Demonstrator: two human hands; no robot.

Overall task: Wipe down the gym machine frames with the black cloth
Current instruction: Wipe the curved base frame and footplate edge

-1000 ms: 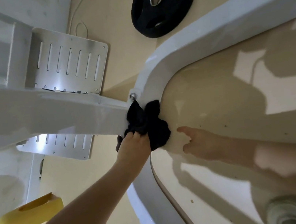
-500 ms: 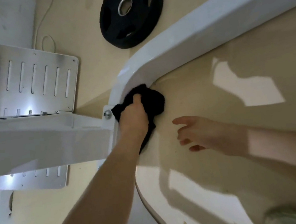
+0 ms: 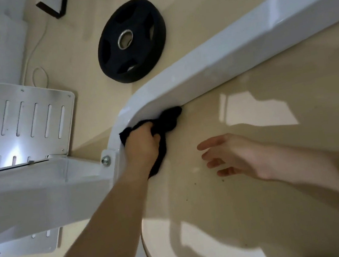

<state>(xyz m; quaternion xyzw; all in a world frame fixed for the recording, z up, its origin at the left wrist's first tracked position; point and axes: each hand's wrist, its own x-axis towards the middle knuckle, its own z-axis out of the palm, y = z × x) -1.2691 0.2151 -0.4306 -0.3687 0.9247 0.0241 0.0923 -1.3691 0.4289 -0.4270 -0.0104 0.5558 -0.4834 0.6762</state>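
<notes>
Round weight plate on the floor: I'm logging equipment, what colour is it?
The round weight plate is black, silver hub; head view.

open floor (image 3: 221, 219) at 3 and 5 o'clock; curved white frame (image 3: 220, 61) bars 12, bolted cross beam (image 3: 41, 191) blocks 9.

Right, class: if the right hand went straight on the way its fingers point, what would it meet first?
Probably the black cloth gripped by the left hand, against the white frame; depth is unclear.
</notes>
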